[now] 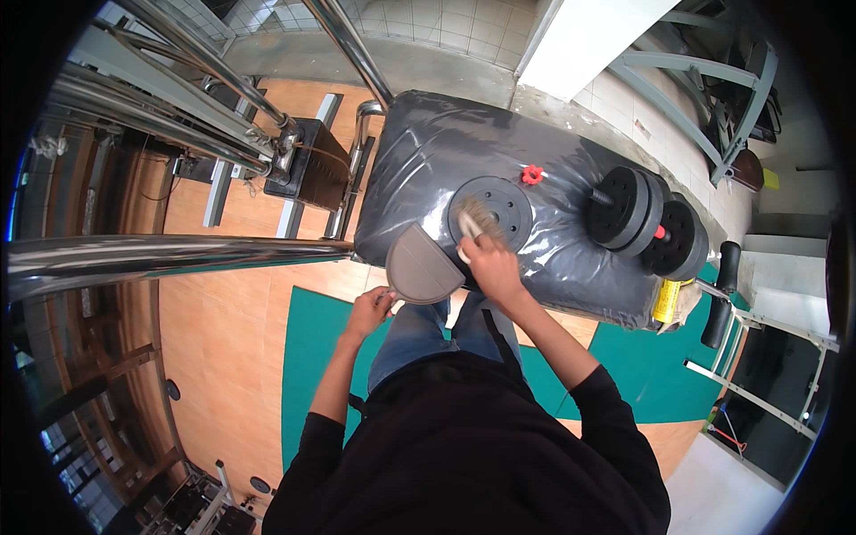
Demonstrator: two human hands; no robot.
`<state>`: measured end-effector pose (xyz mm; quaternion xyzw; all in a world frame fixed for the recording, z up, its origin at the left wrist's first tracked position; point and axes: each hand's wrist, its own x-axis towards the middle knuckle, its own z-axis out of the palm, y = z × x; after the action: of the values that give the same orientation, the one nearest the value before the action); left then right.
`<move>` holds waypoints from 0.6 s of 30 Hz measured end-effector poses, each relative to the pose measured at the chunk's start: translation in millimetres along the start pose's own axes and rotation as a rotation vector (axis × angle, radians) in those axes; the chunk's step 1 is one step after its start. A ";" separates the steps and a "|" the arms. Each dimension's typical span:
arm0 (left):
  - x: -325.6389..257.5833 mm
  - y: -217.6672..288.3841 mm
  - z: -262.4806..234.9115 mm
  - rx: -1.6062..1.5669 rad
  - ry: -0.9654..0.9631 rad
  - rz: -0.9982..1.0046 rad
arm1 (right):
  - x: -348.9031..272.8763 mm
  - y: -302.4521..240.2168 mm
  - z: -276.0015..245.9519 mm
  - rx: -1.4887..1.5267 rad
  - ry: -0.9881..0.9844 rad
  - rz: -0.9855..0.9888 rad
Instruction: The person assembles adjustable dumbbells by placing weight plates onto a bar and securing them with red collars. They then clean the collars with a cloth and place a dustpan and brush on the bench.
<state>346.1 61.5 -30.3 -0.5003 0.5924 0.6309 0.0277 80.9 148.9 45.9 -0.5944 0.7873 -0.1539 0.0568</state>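
Bristle brush (479, 218), pale tan, lying across the near-left part of a black weight plate (493, 212); its handle end runs back into the right hand (489, 265), whose fingers are clamped around it, so the bristles sit just beyond the knuckles, on the plate's face. Weight plate: round, flat, resting on a table wrapped in dark grey plastic sheeting (428, 152). Dustpan (419, 266), grey, half-round, set just to the near-left of the plate, at the table's near edge, its flat lip facing the plate; its handle leads down to the left hand (369, 309), which is closed around it below the table edge. Red star-shaped collar nut (532, 174), on the sheeting just beyond the plate, to the right. Dumbbell (646, 223), black discs with a red piece between them, farther right of the plate, apart from it. Yellow container (664, 300), at the table's right near corner, well away from the plate. Green floor mat (308, 357) beneath the person, nearer than the plate.
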 end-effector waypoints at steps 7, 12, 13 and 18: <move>7.1 2.5 32.8 -0.007 -0.013 0.088 | 24.7 30.8 -33.3 0.073 0.080 0.068; 8.8 11.0 39.4 -0.015 -0.024 0.069 | 14.8 -1.0 -42.8 0.303 -0.149 0.038; 7.1 9.1 39.5 -0.035 -0.007 0.076 | 24.7 1.0 -53.0 0.302 -0.046 0.069; 11.1 13.3 41.8 0.003 -0.058 0.040 | 13.5 17.0 -1.8 0.044 -0.060 -0.074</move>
<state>307.2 83.8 -36.6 -0.4698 0.6023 0.6446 0.0328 60.9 140.5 43.6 -0.6260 0.7592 -0.1552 0.0877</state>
